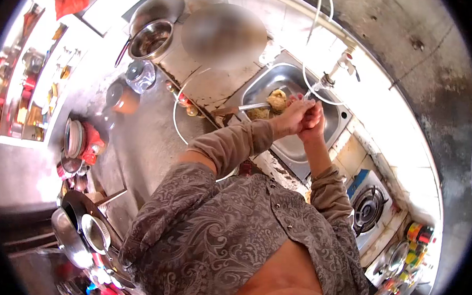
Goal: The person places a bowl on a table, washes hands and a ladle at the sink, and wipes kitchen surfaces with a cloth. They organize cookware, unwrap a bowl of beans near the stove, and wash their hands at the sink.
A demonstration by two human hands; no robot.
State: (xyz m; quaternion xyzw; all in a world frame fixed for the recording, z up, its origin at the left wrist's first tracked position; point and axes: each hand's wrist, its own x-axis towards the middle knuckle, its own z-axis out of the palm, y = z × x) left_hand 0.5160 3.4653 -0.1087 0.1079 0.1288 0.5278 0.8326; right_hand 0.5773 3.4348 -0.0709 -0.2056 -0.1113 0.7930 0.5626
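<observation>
Over a steel sink [293, 73], my left hand [293, 117] and my right hand [313, 120] are held together below the tap [330, 77]. Both have curled fingers; what they hold, if anything, is too small to name. Something reddish shows just beyond the fingertips. A yellow-brown lump [277, 100], perhaps a vegetable, lies in the sink beside my left hand, with another [258, 114] lower down. A knife [254, 107] with a brown handle rests across the sink's left edge.
A white hose [306, 76] loops from the tap over the sink. To the right is a gas stove [369, 208]. A steel pot [151, 39] and a glass jar [140, 75] stand at the upper left. Pans [74, 235] are at the lower left.
</observation>
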